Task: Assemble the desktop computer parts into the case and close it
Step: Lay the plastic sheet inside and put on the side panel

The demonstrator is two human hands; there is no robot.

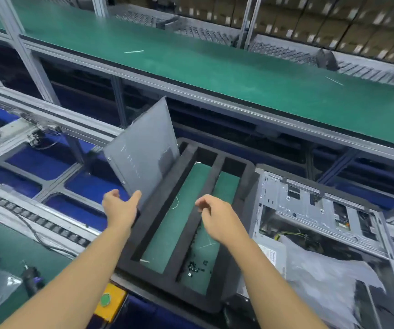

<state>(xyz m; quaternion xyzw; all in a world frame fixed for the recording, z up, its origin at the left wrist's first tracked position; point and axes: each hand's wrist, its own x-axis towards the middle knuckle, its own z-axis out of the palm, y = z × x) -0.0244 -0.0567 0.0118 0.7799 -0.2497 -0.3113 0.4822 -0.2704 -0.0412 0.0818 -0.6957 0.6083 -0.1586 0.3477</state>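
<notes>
Left arm (72,269): bare, reaches forward from the bottom left.
Left hand (120,206): open, palm turned to the right, thumb spread away from the fingers.
Right arm (262,269): bare, reaches forward from the bottom right.
Right hand (216,218): back of the hand up, fingers loosely bent and pointing left, holds nothing.
Both hands: near each other, not touching.

A plastic bag (328,279) hides much of the computer case (314,205), which the bottom edge cuts off.

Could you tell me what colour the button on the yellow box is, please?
The button is green; head view shows it.
</notes>
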